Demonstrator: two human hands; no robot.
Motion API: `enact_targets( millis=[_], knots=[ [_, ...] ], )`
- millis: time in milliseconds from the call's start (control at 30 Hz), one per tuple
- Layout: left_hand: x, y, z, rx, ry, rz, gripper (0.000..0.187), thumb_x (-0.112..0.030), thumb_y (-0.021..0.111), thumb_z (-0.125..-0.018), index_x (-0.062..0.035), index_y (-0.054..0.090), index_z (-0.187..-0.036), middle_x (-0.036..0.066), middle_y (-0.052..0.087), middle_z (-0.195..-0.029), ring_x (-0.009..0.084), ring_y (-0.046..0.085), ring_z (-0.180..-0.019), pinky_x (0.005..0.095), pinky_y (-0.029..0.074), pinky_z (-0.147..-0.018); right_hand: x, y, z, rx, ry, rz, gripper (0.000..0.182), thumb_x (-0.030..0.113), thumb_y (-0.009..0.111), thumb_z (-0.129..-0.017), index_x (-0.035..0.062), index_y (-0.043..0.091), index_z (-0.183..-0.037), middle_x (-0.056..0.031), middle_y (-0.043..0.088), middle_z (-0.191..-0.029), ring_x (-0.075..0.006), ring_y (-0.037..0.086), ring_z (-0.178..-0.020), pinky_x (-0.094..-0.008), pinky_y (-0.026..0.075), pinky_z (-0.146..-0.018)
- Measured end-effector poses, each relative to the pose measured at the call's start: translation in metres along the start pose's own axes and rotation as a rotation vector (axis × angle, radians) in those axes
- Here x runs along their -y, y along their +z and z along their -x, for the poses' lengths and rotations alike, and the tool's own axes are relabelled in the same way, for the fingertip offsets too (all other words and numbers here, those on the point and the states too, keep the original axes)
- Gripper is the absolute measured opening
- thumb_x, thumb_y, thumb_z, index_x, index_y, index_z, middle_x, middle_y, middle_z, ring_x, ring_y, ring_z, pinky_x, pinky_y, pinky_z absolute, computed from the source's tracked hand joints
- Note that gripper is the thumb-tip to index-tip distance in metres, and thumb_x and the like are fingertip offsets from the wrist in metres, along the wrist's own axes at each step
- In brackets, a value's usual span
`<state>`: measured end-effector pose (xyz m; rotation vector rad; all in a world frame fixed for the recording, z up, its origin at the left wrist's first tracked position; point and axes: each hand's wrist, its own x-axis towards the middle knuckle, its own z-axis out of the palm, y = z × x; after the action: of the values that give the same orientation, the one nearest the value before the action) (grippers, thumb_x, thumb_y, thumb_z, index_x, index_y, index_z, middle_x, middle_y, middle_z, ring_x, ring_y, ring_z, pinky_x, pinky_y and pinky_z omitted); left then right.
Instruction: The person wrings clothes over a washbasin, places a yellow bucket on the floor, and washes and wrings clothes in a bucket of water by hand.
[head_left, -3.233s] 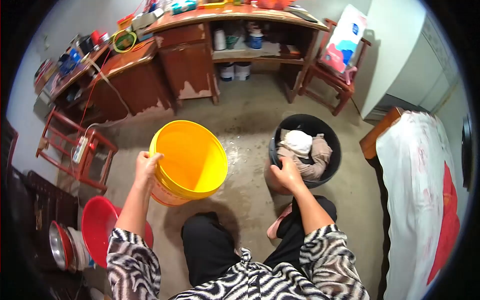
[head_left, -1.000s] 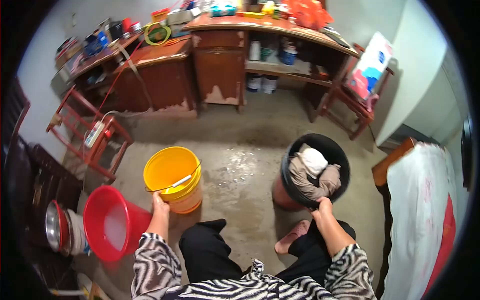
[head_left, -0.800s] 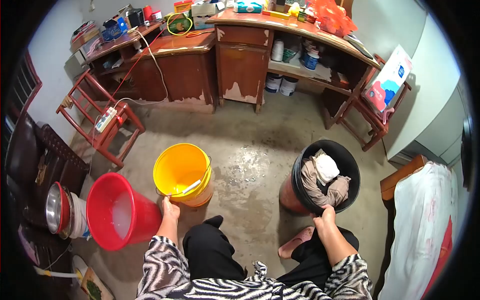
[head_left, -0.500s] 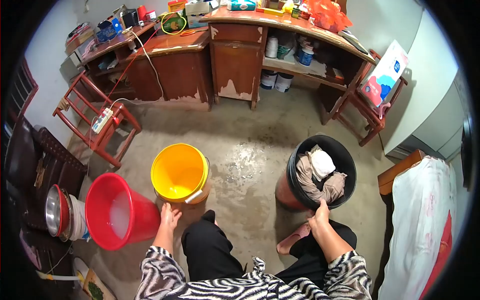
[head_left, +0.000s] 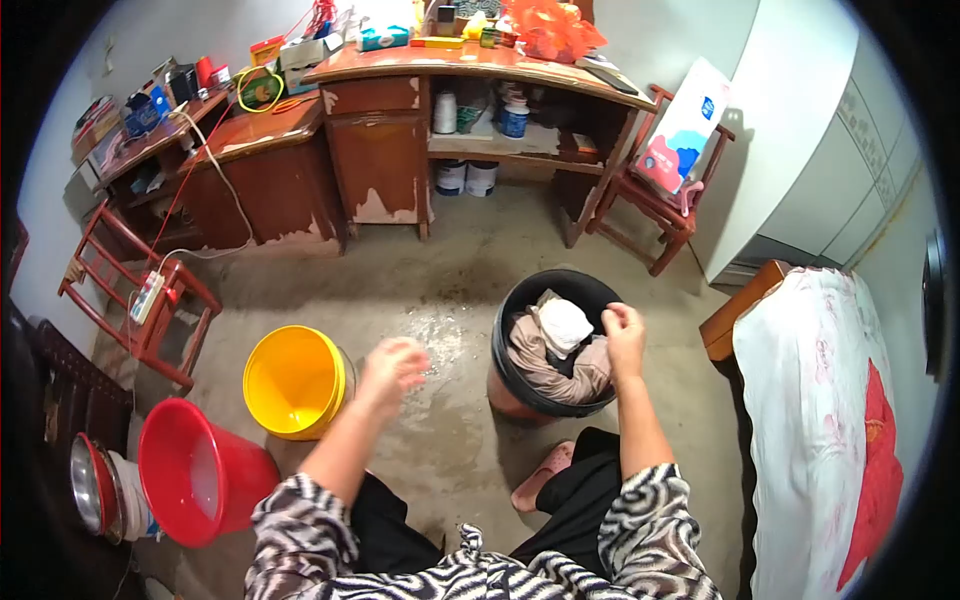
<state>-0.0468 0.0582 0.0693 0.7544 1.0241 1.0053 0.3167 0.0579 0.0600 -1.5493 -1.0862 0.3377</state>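
Observation:
The black bucket (head_left: 507,377) holds bunched beige cloth (head_left: 540,362) with a white cloth (head_left: 566,326) on top. At its right rim my right hand (head_left: 624,335) has its fingers curled, apparently closed over the edge. My left hand (head_left: 393,372), blurred by motion, is raised over the floor between the black bucket and a yellow bucket (head_left: 290,375). Its fingers are partly spread and hold nothing. Inside the yellow bucket I see no contents. Left of it stands a red bucket (head_left: 250,485) with cloudy liquid in it.
Metal basins (head_left: 90,485) stand at the far left. A wooden chair (head_left: 185,330) carries a power strip (head_left: 147,297), its cable running to the desk (head_left: 380,170). Another chair at the back right holds a large tissue pack (head_left: 680,130). A cloth-covered bed (head_left: 800,420) borders the right. The floor (head_left: 425,320) has wet patches.
My left hand has left the side of the red and yellow buckets and moved up and right. My right hand has shifted from the black bucket's near rim to its right rim. The view has turned right.

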Motion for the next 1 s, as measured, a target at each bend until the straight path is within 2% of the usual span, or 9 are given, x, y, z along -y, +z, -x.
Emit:
enact_targets(
  millis=[100, 233, 300, 367, 500, 567, 600, 833, 1000],
  knots=[
    [0.067, 0.050, -0.025, 0.038, -0.290, 0.008, 0.042, -0.037, 0.065, -0.077, -0.0089, 0.049, -0.104, 0.006, 0.054, -0.095, 0.0199, 0.054, -0.085, 0.0370, 0.045, -0.074, -0.077, -0.036, -0.022, -0.353, 0.158, 0.582, 0.045, 0.028, 0.059, -0.079, -0.0047, 0.052, -0.109, -0.0193, 0.055, -0.110, -0.0270, 0.058, -0.090, -0.0325, 0.046, -0.080],
    [0.126, 0.085, -0.049, 0.064, -0.438, 0.005, 0.080, -0.049, 0.069, -0.070, -0.0002, 0.034, -0.122, 0.012, 0.046, -0.112, 0.0197, 0.049, -0.094, 0.0363, 0.042, -0.076, -0.132, -0.054, -0.019, -0.241, 0.620, 0.473, 0.053, 0.031, 0.059, -0.080, -0.0067, 0.048, -0.115, -0.0194, 0.056, -0.110, -0.0285, 0.058, -0.091, -0.0344, 0.046, -0.081],
    [0.138, 0.099, -0.062, 0.044, -0.410, -0.058, 0.085, -0.048, 0.071, -0.069, 0.0015, 0.030, -0.125, 0.016, 0.044, -0.116, 0.0247, 0.048, -0.100, 0.0394, 0.042, -0.079, -0.139, -0.056, -0.023, 0.128, 0.907, -0.393, 0.056, 0.033, 0.060, -0.080, -0.0081, 0.047, -0.115, -0.0197, 0.057, -0.109, -0.0279, 0.059, -0.090, -0.0363, 0.047, -0.080],
    [0.142, 0.104, -0.066, 0.018, -0.397, -0.137, 0.090, -0.046, 0.072, -0.068, 0.0032, 0.026, -0.128, 0.020, 0.043, -0.120, 0.0296, 0.047, -0.106, 0.0425, 0.042, -0.082, -0.147, -0.050, -0.024, 0.123, 0.902, -0.412, 0.051, 0.031, 0.056, -0.082, -0.0078, 0.048, -0.113, -0.0203, 0.057, -0.107, -0.0289, 0.059, -0.090, -0.0387, 0.048, -0.079],
    [0.139, 0.109, -0.074, 0.151, -0.410, 0.203, 0.077, -0.027, 0.077, -0.062, 0.0029, 0.031, -0.116, 0.019, 0.048, -0.105, 0.0274, 0.054, -0.088, 0.0415, 0.048, -0.070, -0.150, -0.044, -0.020, 0.015, 0.900, -0.400, 0.036, 0.020, 0.043, -0.087, -0.0078, 0.048, -0.109, -0.0220, 0.058, -0.102, -0.0320, 0.059, -0.090, -0.0455, 0.049, -0.077],
    [0.127, 0.117, -0.063, 0.039, -0.384, 0.193, 0.021, -0.023, 0.070, -0.069, -0.0124, 0.052, -0.073, -0.005, 0.047, -0.056, 0.0087, 0.042, -0.046, 0.0282, 0.041, -0.051, -0.150, -0.042, -0.019, 0.010, 0.917, -0.408, 0.035, 0.018, 0.042, -0.086, -0.0089, 0.047, -0.108, -0.0225, 0.058, -0.101, -0.0328, 0.058, -0.091, -0.0463, 0.049, -0.079],
    [0.144, 0.113, -0.077, -0.001, -0.369, 0.120, 0.017, -0.020, 0.066, -0.068, -0.0141, 0.049, -0.068, -0.007, 0.040, -0.050, 0.0071, 0.038, -0.042, 0.0274, 0.039, -0.049, -0.150, -0.042, -0.016, 0.011, 0.911, -0.400, 0.034, 0.015, 0.040, -0.086, -0.0108, 0.046, -0.107, -0.0245, 0.058, -0.098, -0.0334, 0.060, -0.086, -0.0474, 0.050, -0.076],
    [0.143, 0.082, -0.087, 0.033, -0.395, 0.147, 0.015, -0.024, 0.059, -0.064, -0.0114, 0.052, -0.070, -0.003, 0.048, -0.056, 0.0096, 0.043, -0.044, 0.0208, 0.027, -0.037, -0.131, -0.034, 0.022, 0.009, 0.944, -0.202, 0.043, 0.000, 0.049, -0.074, -0.0036, 0.038, -0.115, -0.0242, 0.053, -0.099, -0.0325, 0.060, -0.078, -0.0457, 0.054, -0.062],
    [0.124, 0.058, -0.070, 0.067, -0.438, 0.116, 0.014, -0.017, 0.056, -0.066, -0.0114, 0.052, -0.078, 0.002, 0.059, -0.069, 0.0139, 0.056, -0.062, 0.0313, 0.045, -0.063, -0.082, -0.032, 0.036, 0.096, 0.963, -0.063, 0.053, 0.009, 0.063, -0.068, -0.0055, 0.041, -0.114, -0.0199, 0.055, -0.104, -0.0277, 0.055, -0.091, -0.0357, 0.045, -0.076]
  ],
)
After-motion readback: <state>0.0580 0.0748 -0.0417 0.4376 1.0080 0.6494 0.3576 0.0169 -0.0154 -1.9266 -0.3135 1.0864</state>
